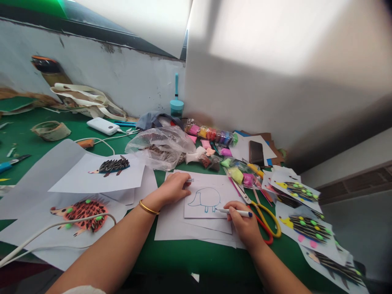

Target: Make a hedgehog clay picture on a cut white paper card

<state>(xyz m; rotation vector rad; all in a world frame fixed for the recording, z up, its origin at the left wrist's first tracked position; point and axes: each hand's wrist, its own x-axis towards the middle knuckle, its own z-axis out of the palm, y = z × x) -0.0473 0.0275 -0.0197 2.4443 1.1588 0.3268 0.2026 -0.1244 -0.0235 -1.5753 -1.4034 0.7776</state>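
My right hand (243, 222) is closed round a white marker (234, 212) with a dark blue end. The marker's tip rests at the legs of a blue outline drawing of a hedgehog on a white sheet of paper (196, 211). At the top left of that sheet is my left hand (175, 188), its fingers curled in. A small pale piece (190, 180) sticks out past those fingers; what it is I cannot make out. Under the drawing lie further white sheets (167, 230), stacked unevenly on the green table (171, 261).
Finished hedgehog pictures (112, 165) with seeds and clay lie left; more pictures (308, 226) lie right. Scissors (261, 210) with yellow handles sit beside my right hand. Behind are a plastic bag (165, 147), clay packets (211, 134), a phone (256, 152) and a white power bank (102, 126).
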